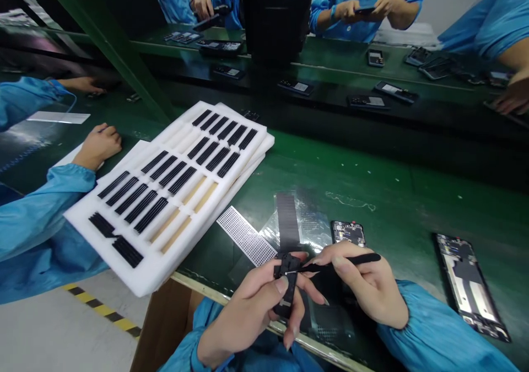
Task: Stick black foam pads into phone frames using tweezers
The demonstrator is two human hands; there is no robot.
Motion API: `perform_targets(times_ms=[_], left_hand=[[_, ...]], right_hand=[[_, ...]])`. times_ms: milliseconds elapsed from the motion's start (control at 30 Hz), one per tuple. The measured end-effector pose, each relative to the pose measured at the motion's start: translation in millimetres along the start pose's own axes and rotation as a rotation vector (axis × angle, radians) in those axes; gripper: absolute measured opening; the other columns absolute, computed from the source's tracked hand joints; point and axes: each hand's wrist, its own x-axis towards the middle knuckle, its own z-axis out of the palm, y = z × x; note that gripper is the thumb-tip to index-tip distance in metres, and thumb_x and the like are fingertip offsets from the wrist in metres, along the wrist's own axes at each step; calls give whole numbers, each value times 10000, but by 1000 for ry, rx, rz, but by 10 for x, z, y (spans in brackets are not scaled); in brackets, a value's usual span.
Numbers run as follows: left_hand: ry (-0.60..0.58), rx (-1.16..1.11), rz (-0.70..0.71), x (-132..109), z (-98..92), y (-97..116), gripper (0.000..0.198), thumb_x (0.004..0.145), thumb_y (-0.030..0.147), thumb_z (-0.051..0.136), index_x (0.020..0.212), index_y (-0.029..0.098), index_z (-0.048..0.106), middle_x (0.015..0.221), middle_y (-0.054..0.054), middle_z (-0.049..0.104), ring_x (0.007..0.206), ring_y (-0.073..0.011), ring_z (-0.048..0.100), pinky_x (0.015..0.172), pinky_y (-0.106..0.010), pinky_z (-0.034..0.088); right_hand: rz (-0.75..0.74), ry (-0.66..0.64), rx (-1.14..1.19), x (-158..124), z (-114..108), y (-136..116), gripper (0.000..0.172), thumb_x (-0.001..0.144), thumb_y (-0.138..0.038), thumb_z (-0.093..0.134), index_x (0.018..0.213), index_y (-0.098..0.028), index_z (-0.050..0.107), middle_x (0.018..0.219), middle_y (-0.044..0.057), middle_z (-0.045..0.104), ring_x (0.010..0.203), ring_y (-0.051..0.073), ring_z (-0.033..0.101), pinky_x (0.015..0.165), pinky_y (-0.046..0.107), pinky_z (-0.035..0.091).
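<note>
My left hand grips a small black plastic phone part over the table's front edge, thumb lying across it. Closed around black tweezers, my right hand brings their tips onto that part near the left thumb. Just beyond my hands are a sheet with a dark strip and a white perforated strip. An opened phone lies behind my right hand and is partly hidden by it. Another opened phone rests farther right.
Stacked white foam trays with rows of black strips stand at left, overhanging the front edge of the green table. A co-worker's hand is beside them. Several phones sit on the shelf opposite, where other people handle devices.
</note>
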Motion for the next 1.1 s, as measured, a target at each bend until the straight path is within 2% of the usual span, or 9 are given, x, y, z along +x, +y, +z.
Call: perform_targets(times_ms=[67, 133, 233, 333, 433, 567, 667, 900, 1100], left_hand=[[34, 3, -1, -6, 1, 24, 448, 1022, 424, 452, 1333, 116, 548, 713, -35, 604, 514, -118, 509, 540, -265, 434], [120, 65, -8, -22, -12, 68, 458, 1022, 450, 451, 1356, 148, 537, 771, -40, 605, 575, -125, 518, 574, -267, 449], [188, 271, -29, -19, -42, 109, 453, 1028, 489, 420, 1176, 138, 665, 713, -13, 537, 620, -116, 477, 624, -245, 435], [175, 501, -50, 76, -28, 24, 470, 1029, 491, 416, 1070, 148, 735, 675, -6, 535, 636, -118, 482, 641, -227, 432], [157, 772, 49, 241, 38, -195, 364, 1026, 361, 459, 1278, 224, 683, 969, -53, 700, 829, -149, 616, 752, -231, 506], [59, 1407, 573, 425, 109, -493, 498, 961, 119, 409, 1426, 205, 562, 1267, -73, 690, 1075, -193, 648, 932, -287, 538], [37, 1747, 826, 528, 149, -591, 444, 952, 111, 397, 1326, 166, 632, 1259, -53, 712, 1002, -198, 677, 887, -310, 563], [-19, 1879, 964, 736, 177, -761, 362, 1000, 159, 391, 1179, 159, 706, 1183, -41, 753, 792, -178, 670, 619, -281, 556], [-37, 1886, 991, 794, 208, -898, 385, 1017, 159, 362, 1157, 168, 720, 1181, -43, 753, 775, -178, 655, 578, -278, 533]], right_hand=[[17, 28, -13, -30, -139, 61, 277, 1020, -363, 537, 938, -210, 752, 828, 65, 793, 765, 202, 773, 719, 258, 627], [36, 157, -40, -66, -378, 205, 257, 1016, -363, 544, 954, -218, 747, 846, 64, 792, 797, 220, 774, 754, 295, 625], [88, 421, -65, -103, -791, 535, 274, 997, -425, 571, 968, -206, 733, 846, 64, 791, 795, 235, 779, 790, 336, 624], [184, 472, -92, -124, -1014, 855, 345, 964, -500, 605, 949, -175, 720, 801, 79, 790, 725, 226, 777, 727, 317, 629], [232, 411, -91, -156, -968, 1033, 402, 953, -545, 597, 926, -160, 707, 739, 86, 775, 621, 194, 739, 590, 277, 605], [223, 386, -37, -191, -818, 1079, 378, 978, -522, 564, 923, -172, 696, 748, 79, 768, 592, 174, 717, 558, 265, 599], [192, 381, -56, -196, -793, 1099, 369, 989, -503, 552, 910, -177, 706, 816, 90, 773, 678, 189, 748, 638, 284, 630], [122, 355, -143, -205, -788, 1119, 302, 1034, -381, 498, 963, -179, 712, 821, 68, 766, 674, 162, 736, 634, 251, 617], [-144, 172, -373, -279, -803, 1058, 195, 1001, -212, 535, 1057, -209, 721, 961, 80, 777, 870, 202, 739, 812, 329, 602]])
